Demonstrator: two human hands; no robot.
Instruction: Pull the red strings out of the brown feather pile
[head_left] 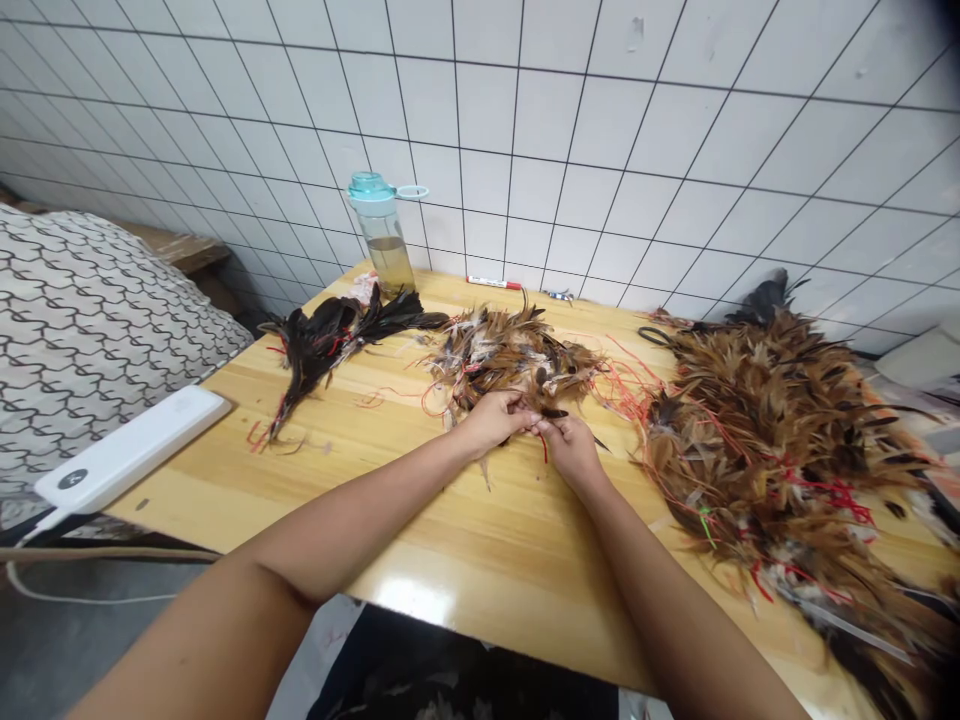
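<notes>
At table's near edge: bare glossy wood (480, 570), nothing laid on it; both forearms are stretched over it.
Left hand (495, 418): closed in a pinch on a small feather tuft (541, 412), fingers curled round one end.
Right hand (571, 445): pinched on the same tuft from the other side, fingertips touching the left's; a short red thread (544, 446) hangs down btw. the two hands.
Tuft position: mid-table, held at the near edge of the small brown pile, just above the wood.
Small brown pile (510, 358): loose feathers w/ red threads tangled through, just beyond the hands (judged to be stock under work).
Dark bundle (330, 335): black feathers w/ red thread, set apart to the left; judged as done pieces, few so far.
Large brown heap (772, 440): far bigger, at right, threads all through it; judged as untouched, so most work is left.
White flat device (127, 450): at left edge; a dark round mark is seen, no legible text.
Water bottle (382, 235): near wall, teal lid, no label readable.
Red marker (493, 283): at wall foot; print too small to read.
</notes>
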